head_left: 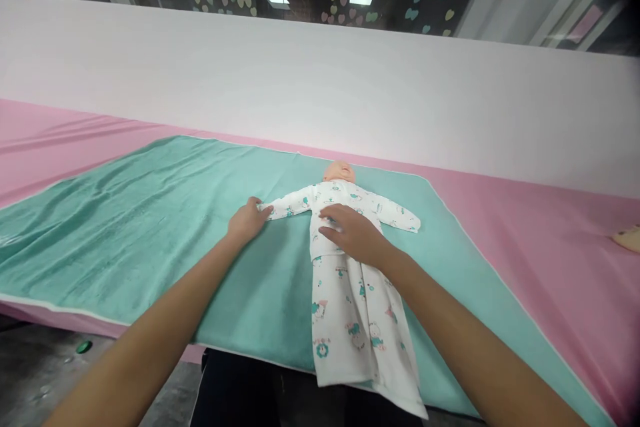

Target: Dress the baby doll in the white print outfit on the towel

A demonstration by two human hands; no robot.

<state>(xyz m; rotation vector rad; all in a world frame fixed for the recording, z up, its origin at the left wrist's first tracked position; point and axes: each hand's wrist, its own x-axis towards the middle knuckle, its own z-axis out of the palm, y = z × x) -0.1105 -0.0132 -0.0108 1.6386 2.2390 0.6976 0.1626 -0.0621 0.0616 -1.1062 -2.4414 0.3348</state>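
A baby doll point(339, 172) lies face up on a teal towel point(150, 227), dressed in a white printed top point(350, 203) and long white printed trousers point(357, 327) that hang over the near edge. My left hand point(247, 220) is closed round the end of the doll's outstretched sleeve. My right hand point(353, 233) rests flat on the doll's belly, fingers stretched out and pointing left, at the hem of the top.
The towel lies on a pink sheet point(550, 247) over a table, with a white panel point(320, 87) behind it. A pale object point(629, 238) sits at the right edge. A small green item point(83, 347) lies on the grey floor at lower left.
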